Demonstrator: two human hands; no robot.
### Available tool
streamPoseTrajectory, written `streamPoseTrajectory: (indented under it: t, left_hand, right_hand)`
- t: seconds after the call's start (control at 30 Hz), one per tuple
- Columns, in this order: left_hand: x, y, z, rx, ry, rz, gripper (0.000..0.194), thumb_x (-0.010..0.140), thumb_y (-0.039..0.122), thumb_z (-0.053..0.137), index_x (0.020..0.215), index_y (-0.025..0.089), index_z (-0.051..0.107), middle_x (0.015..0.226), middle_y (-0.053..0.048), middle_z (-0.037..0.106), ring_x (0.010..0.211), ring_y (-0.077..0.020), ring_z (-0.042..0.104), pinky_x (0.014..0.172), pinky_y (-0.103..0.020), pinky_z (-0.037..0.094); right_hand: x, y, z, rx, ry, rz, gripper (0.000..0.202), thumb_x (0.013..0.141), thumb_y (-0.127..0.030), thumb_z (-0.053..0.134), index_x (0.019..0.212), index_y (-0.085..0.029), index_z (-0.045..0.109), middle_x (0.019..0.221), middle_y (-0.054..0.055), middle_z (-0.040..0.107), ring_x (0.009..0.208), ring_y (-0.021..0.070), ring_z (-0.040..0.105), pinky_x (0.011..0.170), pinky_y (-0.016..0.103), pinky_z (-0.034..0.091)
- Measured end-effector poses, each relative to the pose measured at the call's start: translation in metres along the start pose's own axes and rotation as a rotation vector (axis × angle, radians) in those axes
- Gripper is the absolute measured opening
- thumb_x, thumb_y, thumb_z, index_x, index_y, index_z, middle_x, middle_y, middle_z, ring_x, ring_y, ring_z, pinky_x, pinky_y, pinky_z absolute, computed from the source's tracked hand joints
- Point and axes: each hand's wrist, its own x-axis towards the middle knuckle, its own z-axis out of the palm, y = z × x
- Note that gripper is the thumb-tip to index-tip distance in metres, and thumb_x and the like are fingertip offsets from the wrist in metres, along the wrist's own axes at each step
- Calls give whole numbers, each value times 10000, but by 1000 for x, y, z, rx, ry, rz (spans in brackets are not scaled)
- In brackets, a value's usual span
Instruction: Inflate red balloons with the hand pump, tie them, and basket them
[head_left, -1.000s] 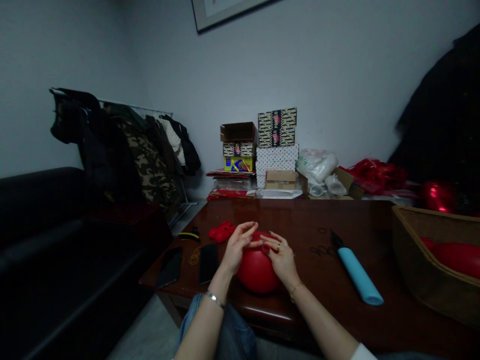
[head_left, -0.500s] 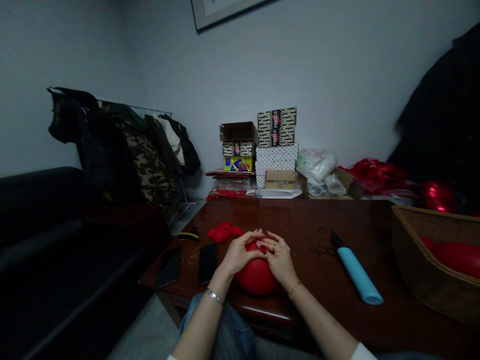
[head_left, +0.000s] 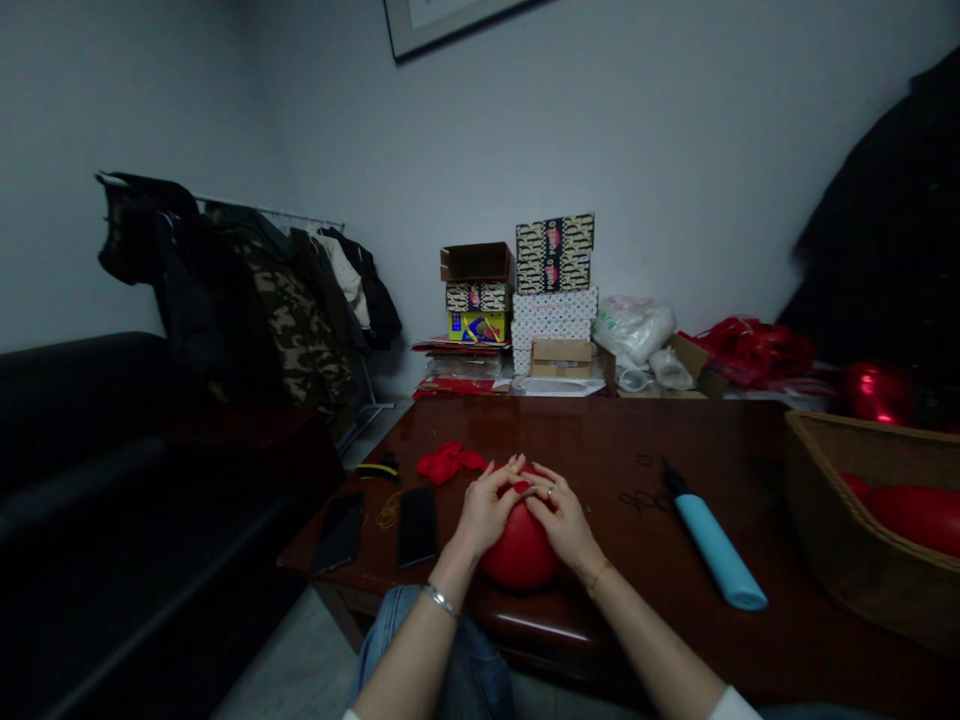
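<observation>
Red balloon has its neck pinched by left fingers and right fingers near table edge.

The room is dim, with a cool grey cast, and the black leather-look sofa sinks almost wholly into shadow. Glare streaks the front edge of the glossy red-brown wooden bench and dots the shiny red rounded object. Wide-angle stretch shows towards the sides, where the dark cloth shape at right blurs softly.
</observation>
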Motion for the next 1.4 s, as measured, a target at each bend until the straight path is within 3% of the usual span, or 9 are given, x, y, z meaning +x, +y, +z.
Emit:
streamPoseTrajectory:
  t: [0.13, 0.23, 0.4, 0.57, 0.77, 0.93, 1.07, 1.27, 1.4]
  left_hand:
    - [-3, 2, -5, 109, -79, 34, 85, 837, 259, 540, 819, 227, 617, 1301, -54, 531, 1253, -185, 437, 1126, -454, 135]
    - [-4, 9, -9, 225, -198, 73, 90, 838, 229, 535, 817, 232, 623, 1307, -41, 530, 1293, -187, 379, 1125, -479, 86]
    - [-4, 25, -12, 380, -319, 123, 95, 834, 231, 557, 835, 259, 648, 1075, 9, 681, 1163, -177, 526, 1119, -499, 29]
    - [-5, 27, -12, 417, -332, 133, 102, 839, 257, 553, 856, 265, 654, 997, 26, 694, 1019, -150, 597, 1123, -480, 39]
    - [-6, 25, -11, 344, -308, 178, 126, 836, 253, 547, 842, 291, 668, 914, 38, 707, 978, -161, 617, 1128, -468, 14]
    - [-5, 27, -8, 290, -269, 184, 154, 842, 231, 521, 850, 290, 663, 883, 54, 702, 908, -141, 639, 1138, -444, 9]
    - [-5, 28, -6, 249, -244, 175, 158, 829, 188, 518, 896, 276, 631, 925, 49, 706, 967, -146, 632, 1140, -432, 39]
    - [-3, 17, -3, 34, -155, -59, 252, 803, 179, 555, 1029, 244, 461, 906, -7, 719, 929, -165, 653, 957, -357, 407]
    - [-2, 15, 1, -96, -113, -111, 248, 792, 179, 573, 998, 221, 442, 845, -13, 717, 858, -166, 670, 843, -306, 467]
  right_hand:
    - [3, 9, -12, 66, 44, 4, 350, 874, -289, 437, 1194, -257, 576, 1199, 65, 610, 1107, 201, 549, 962, 440, 420]
    - [11, 5, -26, 7, 49, -41, 355, 849, -276, 505, 1197, -296, 570, 1233, 46, 588, 1151, 209, 508, 1008, 464, 371]
    - [26, -13, -44, -369, -250, -408, 399, 851, -169, 485, 1179, -380, 568, 1343, -21, 492, 1291, 228, 334, 1000, 498, 365]
    - [32, -16, -45, -455, -301, -517, 316, 862, -208, 501, 1112, -360, 621, 1220, -15, 601, 1251, 230, 395, 954, 474, 404]
    - [32, -15, -47, -313, -328, -438, 274, 845, -195, 507, 989, -353, 678, 1118, -21, 658, 1216, 195, 450, 956, 429, 413]
    - [28, -11, -48, -110, -243, -229, 216, 854, -254, 496, 856, -298, 708, 1078, 12, 671, 1185, 197, 466, 948, 437, 423]
    - [27, -14, -55, -113, -188, -187, 208, 857, -263, 486, 813, -268, 689, 1050, 22, 669, 1160, 200, 466, 955, 436, 406]
    - [18, -25, -74, -261, -198, -230, 154, 836, -240, 495, 759, -240, 628, 1026, 31, 639, 1129, 210, 458, 943, 421, 392]
    - [7, -22, -74, -304, -242, -215, 120, 803, -207, 487, 738, -233, 584, 1052, 42, 601, 1093, 210, 469, 923, 394, 403]
